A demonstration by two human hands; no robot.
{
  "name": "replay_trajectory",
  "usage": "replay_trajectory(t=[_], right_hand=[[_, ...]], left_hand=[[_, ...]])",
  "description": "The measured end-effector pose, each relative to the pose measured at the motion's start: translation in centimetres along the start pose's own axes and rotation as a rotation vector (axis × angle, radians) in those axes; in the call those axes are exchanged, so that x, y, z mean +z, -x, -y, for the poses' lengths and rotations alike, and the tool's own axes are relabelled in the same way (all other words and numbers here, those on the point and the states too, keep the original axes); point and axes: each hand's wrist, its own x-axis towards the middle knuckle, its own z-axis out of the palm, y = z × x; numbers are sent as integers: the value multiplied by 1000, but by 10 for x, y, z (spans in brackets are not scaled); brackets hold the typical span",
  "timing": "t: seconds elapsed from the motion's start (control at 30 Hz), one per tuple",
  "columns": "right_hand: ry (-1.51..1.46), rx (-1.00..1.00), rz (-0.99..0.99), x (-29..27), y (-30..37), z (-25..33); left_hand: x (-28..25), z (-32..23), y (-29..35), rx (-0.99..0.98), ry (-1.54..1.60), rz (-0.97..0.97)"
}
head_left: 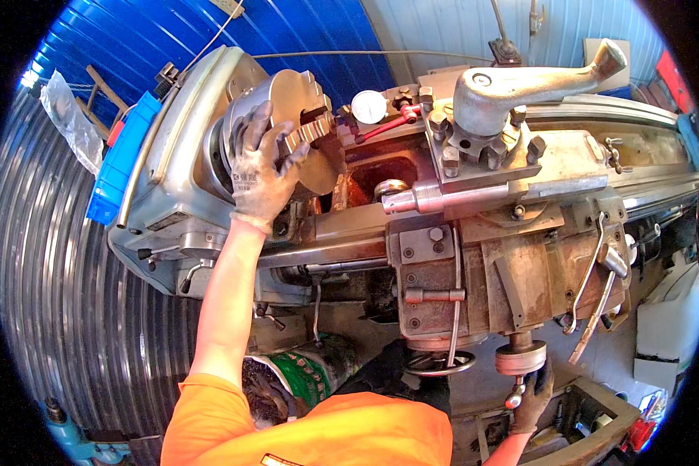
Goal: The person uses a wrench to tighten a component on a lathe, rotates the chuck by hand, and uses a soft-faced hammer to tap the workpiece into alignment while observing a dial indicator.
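Chuck, left fingers seemingly touching, printed glove

Your left glove carries dark print in several short lines on its back, near the wrist, and the green-and-white sack below the lathe bears pale characters on its green part. A pale label with dark lettering sits on your orange shirt, cut off by the lower edge; you cannot make out the small marks on the white dial.
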Motion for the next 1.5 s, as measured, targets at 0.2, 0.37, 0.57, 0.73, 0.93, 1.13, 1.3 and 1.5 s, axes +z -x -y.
replay_trajectory(t=[0.2, 0.37, 0.57, 0.73, 0.93, 1.13, 1.3, 1.5], right_hand=[[-129, 63, -46, 2, 3, 11], [-123, 72, -42, 2, 4, -1], [-155, 83, -68, 5, 7, 12], [-87, 37, -72, 5, 7, 6], [-199, 68, -80, 8, 7, -8], [-246, 98, -122, 12, 10, 2], [-89, 45, -73, 7, 7, -10], [-65, 43, -81, 7, 6, -8]], left_hand=[[-9, -1, -13, -41, -51, 100], [-18, 10, -37, -224, 3, 331], [-1, 47, -66, -426, 380, 439], [21, 73, -82, -419, 410, 439], [35, 88, -94, -428, 397, 507], [31, 83, -101, -417, 489, 597], [29, 80, -100, -483, 520, 592], [26, 77, -101, -437, 479, 584]])
